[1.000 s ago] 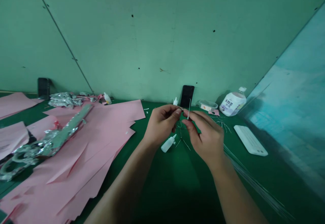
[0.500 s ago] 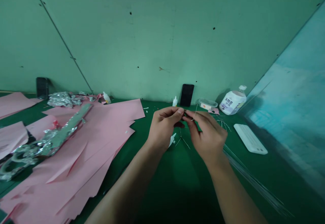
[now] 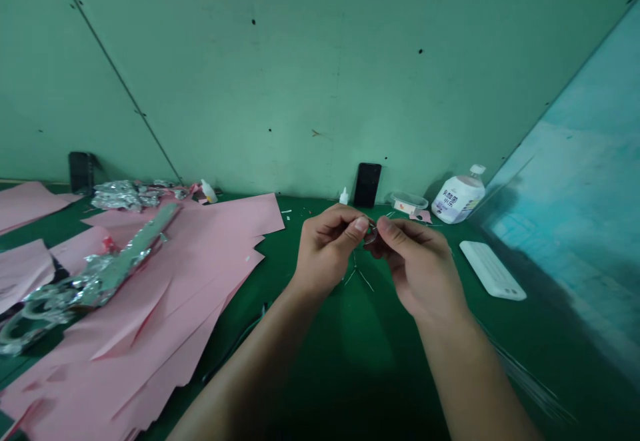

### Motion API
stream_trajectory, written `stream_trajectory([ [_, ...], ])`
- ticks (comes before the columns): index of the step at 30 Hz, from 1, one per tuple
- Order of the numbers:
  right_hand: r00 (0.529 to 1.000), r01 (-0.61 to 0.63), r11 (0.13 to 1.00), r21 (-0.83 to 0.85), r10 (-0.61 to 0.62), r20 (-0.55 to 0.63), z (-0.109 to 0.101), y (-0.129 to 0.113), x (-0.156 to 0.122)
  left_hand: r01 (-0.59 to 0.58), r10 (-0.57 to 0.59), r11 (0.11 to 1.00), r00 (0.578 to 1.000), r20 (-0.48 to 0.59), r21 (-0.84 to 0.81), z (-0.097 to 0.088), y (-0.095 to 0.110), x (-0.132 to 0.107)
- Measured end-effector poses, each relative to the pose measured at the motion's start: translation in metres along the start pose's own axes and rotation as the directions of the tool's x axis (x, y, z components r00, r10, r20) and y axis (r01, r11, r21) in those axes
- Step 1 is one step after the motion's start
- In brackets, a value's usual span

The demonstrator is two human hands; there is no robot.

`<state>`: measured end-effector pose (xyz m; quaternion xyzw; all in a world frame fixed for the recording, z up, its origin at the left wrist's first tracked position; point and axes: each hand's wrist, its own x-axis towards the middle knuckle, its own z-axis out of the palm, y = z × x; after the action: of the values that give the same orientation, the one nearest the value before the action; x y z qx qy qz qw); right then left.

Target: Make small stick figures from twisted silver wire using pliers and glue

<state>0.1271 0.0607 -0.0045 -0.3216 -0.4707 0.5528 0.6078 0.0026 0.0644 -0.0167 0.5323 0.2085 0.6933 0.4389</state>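
Head view: left hand (image 3: pixel 327 248) and right hand (image 3: pixel 417 264) pinch a thin bent wire (image 3: pixel 371 233) at the fingertips, midway between them, neither hand nearer; its long axis is too small to tell.

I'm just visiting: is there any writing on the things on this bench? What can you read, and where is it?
White bottle: Chinese characters, the top line seemingly "乳酸菌"; the rest is too blurred to read.
Plastic tub: a printed label, too small to read.
Small bottle: no readable text.
White block: no readable text.
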Motion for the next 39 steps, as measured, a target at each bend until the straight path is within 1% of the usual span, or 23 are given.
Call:
stream_trajectory([
  [2, 0.992, -0.122, 0.988, 0.093, 0.12, 0.026, -0.001, -0.002, 0.0, -0.016, 0.016, 1.0, 1.0, -0.006, 0.018, 0.0, 0.0, 0.0],
  [4, 0.98, -0.2, 0.969, 0.143, 0.197, 0.036, -0.002, -0.003, 0.001, -0.052, 0.053, 0.995, 0.999, -0.011, 0.087, 0.001, 0.001, 0.0],
  [7, 0.969, -0.246, 0.952, 0.184, 0.24, 0.053, -0.004, -0.002, 0.003, -0.11, 0.11, 0.98, 0.994, 0.013, 0.167, 0.001, 0.003, 0.0],
  [9, 0.968, -0.25, 0.955, 0.16, 0.243, 0.063, -0.003, 0.0, 0.004, -0.107, 0.105, 0.976, 0.994, 0.018, 0.189, 0.002, 0.006, 0.0],
  [10, 0.974, -0.227, 0.966, 0.125, 0.222, 0.051, -0.003, 0.002, 0.004, -0.088, 0.089, 0.975, 0.996, 0.008, 0.205, 0.003, 0.007, -0.001],
  [11, 0.985, -0.172, 0.982, 0.075, 0.172, 0.019, -0.002, 0.003, 0.004, -0.062, 0.066, 0.972, 0.998, -0.014, 0.227, 0.004, 0.008, -0.001],
  [13, 0.995, 0.026, 0.997, -0.071, -0.033, -0.096, 0.001, 0.007, 0.002, -0.001, 0.023, 0.96, 0.997, -0.075, 0.279, 0.005, 0.009, -0.002],
  [14, 0.976, 0.137, 0.975, -0.173, -0.163, -0.146, 0.003, 0.008, 0.001, 0.024, 0.008, 0.953, 0.994, -0.106, 0.301, 0.005, 0.009, -0.002],
  [15, 0.944, 0.233, 0.931, -0.281, -0.286, -0.165, 0.004, 0.009, -0.001, 0.043, -0.003, 0.948, 0.992, -0.128, 0.314, 0.005, 0.008, -0.002],
  [16, 0.908, 0.312, 0.871, -0.38, -0.391, -0.15, 0.004, 0.01, -0.003, 0.06, -0.014, 0.946, 0.989, -0.145, 0.319, 0.005, 0.008, -0.002],
  [17, 0.876, 0.376, 0.802, -0.464, -0.471, -0.104, 0.004, 0.01, -0.004, 0.072, -0.023, 0.946, 0.988, -0.155, 0.317, 0.005, 0.007, -0.002],
  [19, 0.818, 0.484, 0.661, -0.573, -0.575, 0.028, 0.003, 0.01, -0.005, 0.086, -0.04, 0.955, 0.985, -0.166, 0.285, 0.004, 0.004, -0.002],
  [21, 0.759, 0.563, 0.536, -0.628, -0.637, 0.136, 0.001, 0.01, -0.004, 0.104, -0.066, 0.97, 0.982, -0.175, 0.219, 0.003, 0.002, -0.001],
  [22, 0.74, 0.585, 0.492, -0.644, -0.649, 0.176, 0.0, 0.01, -0.003, 0.117, -0.084, 0.977, 0.981, -0.177, 0.18, 0.002, 0.001, -0.001],
  [23, 0.733, 0.596, 0.469, -0.652, -0.649, 0.203, -0.002, 0.011, -0.002, 0.132, -0.106, 0.981, 0.979, -0.174, 0.141, 0.002, 0.001, -0.001],
  [25, 0.749, 0.587, 0.482, -0.65, -0.627, 0.212, -0.004, 0.011, 0.0, 0.163, -0.151, 0.984, 0.977, -0.148, 0.072, 0.001, 0.001, 0.0],
  [27, 0.766, 0.568, 0.517, -0.64, -0.617, 0.181, -0.006, 0.013, 0.002, 0.19, -0.185, 0.981, 0.976, -0.11, 0.033, 0.001, 0.002, 0.001],
  [28, 0.764, 0.565, 0.523, -0.638, -0.624, 0.164, -0.006, 0.013, 0.002, 0.202, -0.199, 0.979, 0.975, -0.097, 0.027, 0.001, 0.003, 0.002],
  [30, 0.738, 0.582, 0.497, -0.643, -0.655, 0.162, -0.007, 0.014, 0.004, 0.228, -0.224, 0.973, 0.971, -0.089, 0.041, -0.001, 0.005, 0.003],
  [32, 0.703, 0.615, 0.444, -0.652, -0.683, 0.197, -0.008, 0.013, 0.005, 0.247, -0.241, 0.966, 0.967, -0.084, 0.074, -0.003, 0.008, 0.004],
  [34, 0.691, 0.626, 0.427, -0.652, -0.691, 0.212, -0.008, 0.013, 0.006, 0.264, -0.261, 0.96, 0.965, -0.04, 0.099, -0.008, 0.011, 0.005],
  [36, 0.713, 0.611, 0.479, -0.629, -0.678, 0.176, -0.009, 0.013, 0.005, 0.283, -0.287, 0.954, 0.958, 0.031, 0.097, -0.012, 0.014, 0.006],
  [39, 0.782, 0.562, 0.598, -0.572, -0.61, 0.131, -0.01, 0.011, 0.004, 0.324, -0.326, 0.945, 0.94, 0.099, 0.03, -0.019, 0.016, 0.007],
])
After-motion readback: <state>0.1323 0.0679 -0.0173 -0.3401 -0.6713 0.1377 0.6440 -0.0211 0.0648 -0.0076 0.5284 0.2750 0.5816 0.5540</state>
